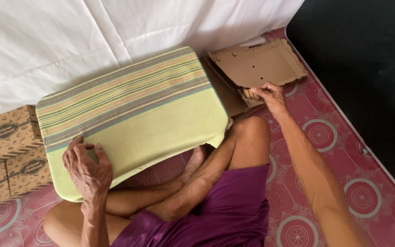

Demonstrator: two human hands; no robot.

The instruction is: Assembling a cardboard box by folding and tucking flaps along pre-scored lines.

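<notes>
Crossed legs (197, 183) under me; my left hand (87, 168) rests open on the striped cushion (138, 114), my right hand (268, 97) pinches flat cardboard (259, 64) on the patterned mat (325, 137).

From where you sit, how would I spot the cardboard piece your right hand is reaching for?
Start at the big yellow-green striped cushion across the lap. Just past its far right corner, by the white cloth, lies a stack of flat brown cardboard sheets, and the right hand pinches its near edge. Unlike the printed, assembled boxes on the left, it is unfolded and plain.
</notes>
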